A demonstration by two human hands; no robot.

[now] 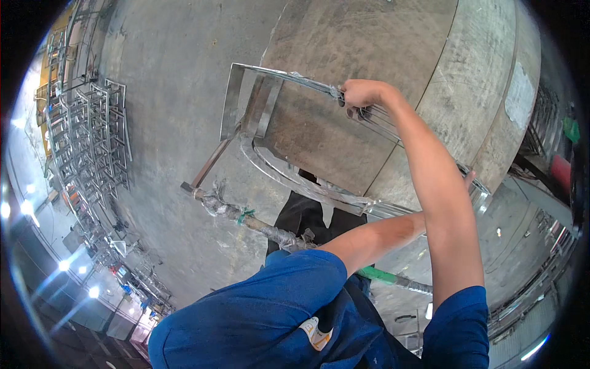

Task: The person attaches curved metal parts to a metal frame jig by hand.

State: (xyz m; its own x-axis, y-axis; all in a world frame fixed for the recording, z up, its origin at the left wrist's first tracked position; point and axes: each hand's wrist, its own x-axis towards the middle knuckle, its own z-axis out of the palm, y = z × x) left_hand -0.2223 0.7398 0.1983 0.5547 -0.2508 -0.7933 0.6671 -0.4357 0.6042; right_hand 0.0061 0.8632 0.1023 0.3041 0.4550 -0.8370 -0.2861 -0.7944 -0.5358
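A shiny tubular metal frame [295,178] lies tilted before me, with a curved run of tubes on the near side and flat plates at its left end. My right hand [362,95] is closed round the far tubes, near a wad of clear wrap. My left arm passes beneath the right forearm to the frame's right end. Most of my left hand [470,177] is hidden there; a digit shows against the tubes, closed on them.
Close to my body runs a stand's bar [264,229] wrapped in plastic and green tape. Brown boards [356,49] lie beyond the frame. Stacked metal frames [89,132] stand on the concrete floor at left. Dark racks and a red object [560,172] are at far right.
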